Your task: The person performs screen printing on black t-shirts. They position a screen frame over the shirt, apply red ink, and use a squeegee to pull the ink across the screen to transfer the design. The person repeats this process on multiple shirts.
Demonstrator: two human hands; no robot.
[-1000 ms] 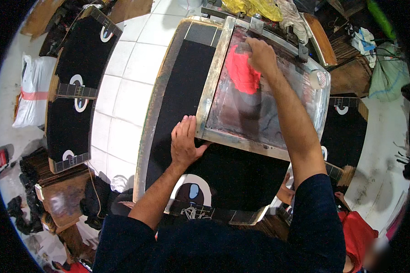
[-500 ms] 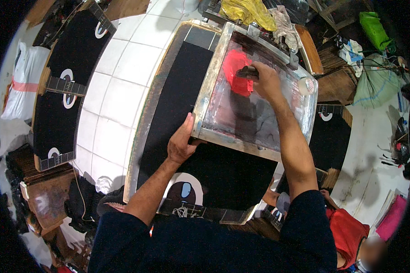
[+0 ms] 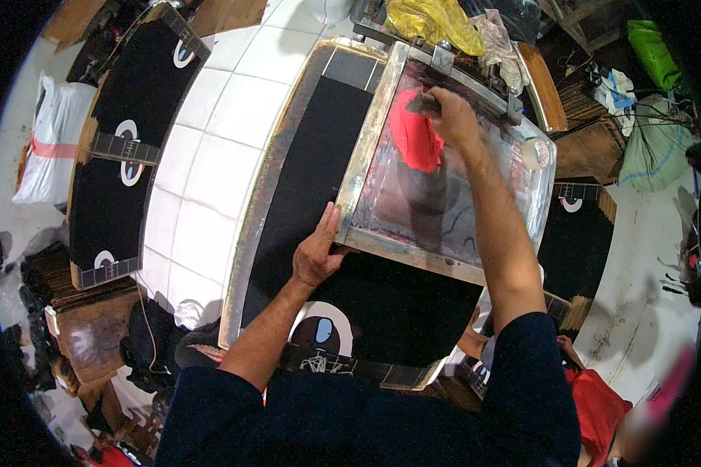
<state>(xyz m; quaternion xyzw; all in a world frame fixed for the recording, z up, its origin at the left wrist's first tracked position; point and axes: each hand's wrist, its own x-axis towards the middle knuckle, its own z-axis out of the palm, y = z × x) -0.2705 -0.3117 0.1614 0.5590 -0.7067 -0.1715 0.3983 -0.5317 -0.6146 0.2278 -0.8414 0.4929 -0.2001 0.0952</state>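
A wooden-edged printing screen [image 3: 420, 251] lies over a black fabric panel [image 3: 308, 152] on a long board. My left hand [image 3: 317, 255] grips the screen's near left corner, fingers along the side rail and thumb by the near rail. In my right hand [image 3: 453, 123] is a dark squeegee [image 3: 424, 103], at the far end of a patch of bright red ink [image 3: 417, 138] on the mesh. The squeegee's blade edge is mostly hidden by the hand and shadow. Nearer me, a round white, brown and blue eye-like print [image 3: 323, 331] shows on the black fabric.
Metal clamps [image 3: 442, 58] meet the screen's far edge, beside a yellow cloth [image 3: 436, 23]. A tape roll [image 3: 533, 154] sits on the screen's right side. More printed black panels [image 3: 105, 206] lie left, across white tiles [image 3: 210, 171]. A person in red [image 3: 600, 405] is at lower right.
My right hand and the squeegee have moved away from me over the red ink, toward the screen's far end. The left hand stays at the corner. The whole view has shifted slightly.
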